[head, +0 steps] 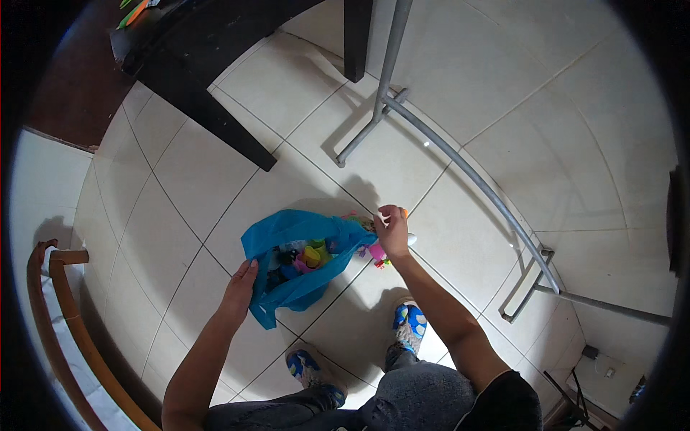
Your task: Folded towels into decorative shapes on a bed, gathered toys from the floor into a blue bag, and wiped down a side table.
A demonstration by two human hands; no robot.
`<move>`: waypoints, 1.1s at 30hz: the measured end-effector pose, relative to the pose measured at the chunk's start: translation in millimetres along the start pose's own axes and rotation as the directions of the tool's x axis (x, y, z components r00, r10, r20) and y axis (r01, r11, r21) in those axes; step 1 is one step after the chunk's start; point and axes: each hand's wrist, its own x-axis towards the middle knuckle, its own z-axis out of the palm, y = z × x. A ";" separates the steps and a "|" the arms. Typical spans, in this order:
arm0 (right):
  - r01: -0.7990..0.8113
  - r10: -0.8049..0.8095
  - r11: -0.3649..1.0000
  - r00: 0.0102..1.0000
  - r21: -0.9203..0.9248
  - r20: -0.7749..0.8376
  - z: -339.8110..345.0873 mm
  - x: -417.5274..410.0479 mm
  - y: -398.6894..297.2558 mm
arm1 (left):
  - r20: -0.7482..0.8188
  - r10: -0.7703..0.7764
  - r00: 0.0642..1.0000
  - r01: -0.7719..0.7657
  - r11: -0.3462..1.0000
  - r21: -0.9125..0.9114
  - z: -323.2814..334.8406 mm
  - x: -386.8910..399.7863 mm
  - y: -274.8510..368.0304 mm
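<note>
A blue fabric or plastic bag (291, 223) lies on the tiled floor, its mouth spread wide. Inside it is a jumble of small colourful toys (310, 257), yellow, pink, green and dark. My left hand (241, 285) grips the bag's near left rim, with the thumb along the edge. Over the bag's right end is my right hand (393, 234), fingers curled. Something orange (405, 214) shows at its fingertips; whether it is held or lies behind them is unclear. Beside that hand, a pink toy (376, 251) and a white piece (412, 238) rest outside the bag.
A black table leg (237, 132) stands beyond the bag at upper left. Grey metal tubing (458, 159) runs along the wall on the right. At left is a wooden frame (70, 312) with white fabric. My shoes (411, 318) are close below the bag.
</note>
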 end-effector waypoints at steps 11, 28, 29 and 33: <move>-0.109 0.169 0.960 0.960 -0.257 0.225 -2.3 -6.2 29.1 | -0.048 0.024 0.999 -0.022 0.999 0.029 0.2 9.0 -6.3; -0.013 0.000 0.999 0.973 0.052 0.231 -16.7 39.8 -21.9 | -0.037 0.031 0.999 -0.029 0.998 0.053 10.7 -3.4 8.4; 0.086 -0.058 0.992 0.958 -0.088 0.281 -12.0 34.5 -2.4 | -0.025 0.041 0.999 -0.039 0.997 0.072 8.6 -1.9 5.7; 0.243 -0.087 0.888 0.922 -0.391 0.377 10.1 4.3 30.1 | 0.004 -0.001 1.000 0.001 0.999 0.046 4.8 3.8 1.8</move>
